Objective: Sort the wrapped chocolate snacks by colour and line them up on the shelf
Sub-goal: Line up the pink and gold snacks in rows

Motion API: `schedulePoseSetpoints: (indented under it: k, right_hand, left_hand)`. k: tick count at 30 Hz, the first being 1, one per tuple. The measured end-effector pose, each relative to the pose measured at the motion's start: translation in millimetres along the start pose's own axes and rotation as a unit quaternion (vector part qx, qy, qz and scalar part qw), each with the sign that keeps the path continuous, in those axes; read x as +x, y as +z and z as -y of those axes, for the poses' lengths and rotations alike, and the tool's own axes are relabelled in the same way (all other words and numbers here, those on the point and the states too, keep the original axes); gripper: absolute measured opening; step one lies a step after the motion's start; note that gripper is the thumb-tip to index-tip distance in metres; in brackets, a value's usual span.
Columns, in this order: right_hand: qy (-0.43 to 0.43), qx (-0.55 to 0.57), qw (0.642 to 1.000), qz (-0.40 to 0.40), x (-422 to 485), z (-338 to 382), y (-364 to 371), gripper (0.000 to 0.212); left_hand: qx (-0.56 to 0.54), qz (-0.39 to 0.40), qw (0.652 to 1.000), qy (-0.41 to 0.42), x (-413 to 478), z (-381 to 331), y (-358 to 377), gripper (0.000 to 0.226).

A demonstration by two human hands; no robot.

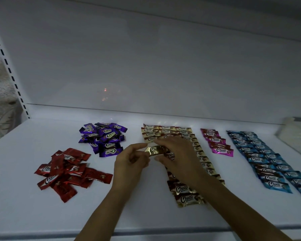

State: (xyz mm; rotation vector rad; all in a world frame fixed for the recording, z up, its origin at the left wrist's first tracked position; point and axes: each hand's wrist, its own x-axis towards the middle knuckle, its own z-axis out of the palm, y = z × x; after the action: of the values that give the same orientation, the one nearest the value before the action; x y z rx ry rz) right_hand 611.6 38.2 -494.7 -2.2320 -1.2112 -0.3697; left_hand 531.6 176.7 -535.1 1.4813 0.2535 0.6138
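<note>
Both hands are over the middle of the white shelf, sharing one gold snack held just above it. The left hand pinches the wrapper's left end between thumb and fingertips. The right hand curls over the right end and pinches it too.

Under the right hand lie the gold rows, side by side and running from 12 o'clock back down towards 5 o'clock. The wrist hides part of them.

At 8 o'clock from the hands lies the red pile, loose and overlapping. At 10 o'clock is the purple pile, also jumbled.

At 2 o'clock from the hands is the pink column, a short single file of overlapping wrappers. Beyond it, at 3 o'clock, the blue rows lie in two long lines that reach the right edge of the view.

A pale, blurred object sits on the shelf at the far right, and a slotted upright runs up the left side.
</note>
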Motion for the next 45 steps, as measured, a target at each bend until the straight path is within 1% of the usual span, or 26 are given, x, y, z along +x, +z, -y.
schedulePoseSetpoints:
  k: [3,4,5,6,7,8,9,10,12,15,17,20,21,23,24,26,27,29,32,34,37,39,42,43,45]
  right_hand:
    - [-0.081,-0.148,0.985,-0.025,2,-2,-2,0.033]
    - [-0.09,-0.16,0.982,-0.033,2,-3,-2,0.027]
    - [-0.075,-0.132,0.988,-0.025,2,-2,-1,0.023]
    - [-0.035,-0.055,0.998,-0.012,3,1,-2,0.02]
    - [0.023,0.049,0.999,0.008,5,3,-3,0.019]
    - [0.081,0.14,0.987,0.024,8,4,-4,0.017]
    - [0.123,0.206,0.97,0.029,11,5,-6,0.014]
    - [0.139,0.228,0.963,0.022,13,4,-7,0.012]
    - [0.135,0.225,0.965,0.023,16,4,-9,0.011]
    - [0.104,0.213,0.969,0.064,18,7,-7,0.017]
    - [0.11,0.22,0.966,0.077,20,6,-5,0.018]
    - [0.143,0.271,0.949,0.073,25,0,-2,0.007]
    - [0.143,0.262,0.951,0.074,27,-2,0,0.005]
    - [0.142,0.216,0.963,0.081,37,-7,7,0.002]
    - [0.142,0.178,0.97,0.083,43,-10,12,0.001]
    - [0.132,0.073,0.986,0.077,57,-18,22,0.006]
    - [0.126,0.021,0.989,0.075,63,-22,26,0.009]
    - [0.123,-0.038,0.988,0.085,73,-29,31,0.012]
    - [0.116,-0.069,0.985,0.108,78,-39,36,0.015]
    - [0.106,-0.077,0.986,0.104,77,-43,36,0.018]
    - [0.078,-0.05,0.994,0.058,71,-45,31,0.019]
    - [0.027,-0.04,0.998,0.039,61,-43,29,0.021]
    - [-0.044,-0.107,0.988,0.097,47,-39,33,0.029]
    - [-0.05,-0.127,0.985,0.11,45,-37,33,0.031]
    - [-0.038,-0.125,0.986,0.103,43,-32,31,0.032]
  left_hand:
    - [-0.047,0.008,0.999,-0.02,-1,-4,2,0.031]
    - [-0.058,0.008,0.998,-0.024,-2,-5,3,0.027]
    - [-0.06,0.005,0.998,-0.026,-2,-6,3,0.024]
    - [-0.059,0.0,0.998,-0.026,-3,-6,3,0.021]
    - [-0.057,-0.01,0.998,-0.027,-3,-6,3,0.02]
    - [-0.055,-0.022,0.998,-0.028,-3,-6,3,0.02]
    - [-0.054,-0.034,0.998,-0.028,-3,-6,3,0.019]
    - [-0.056,-0.041,0.997,-0.028,-3,-6,3,0.018]
    - [-0.064,-0.031,0.997,-0.027,-4,-6,4,0.018]
    - [-0.06,-0.018,0.998,-0.021,-5,-7,4,0.012]
    - [-0.068,-0.026,0.997,-0.022,-5,-6,2,0.012]
    - [-0.084,-0.018,0.995,-0.04,-4,-5,0,0.018]
    - [-0.08,-0.018,0.996,-0.041,-5,-5,0,0.019]
    - [-0.038,-0.042,0.998,-0.02,-6,-3,1,0.021]
    - [-0.013,-0.059,0.998,-0.003,-7,-2,1,0.024]
    - [0.009,-0.08,0.996,0.026,-7,-2,1,0.028]
    - [0.01,-0.088,0.996,0.031,-7,-2,1,0.029]
    - [0.007,-0.103,0.994,0.03,-7,-2,0,0.028]
    - [0.006,-0.11,0.993,0.03,-4,0,0,0.026]
    - [0.006,-0.109,0.994,0.031,-3,0,1,0.025]
    - [0.01,-0.111,0.993,0.029,-2,1,1,0.024]
    - [0.016,-0.11,0.993,0.03,-2,1,1,0.024]
    - [0.024,-0.106,0.994,0.027,-2,2,2,0.024]
    - [0.029,-0.107,0.993,0.028,-2,2,3,0.024]
    - [0.037,-0.115,0.992,0.029,-4,2,3,0.027]
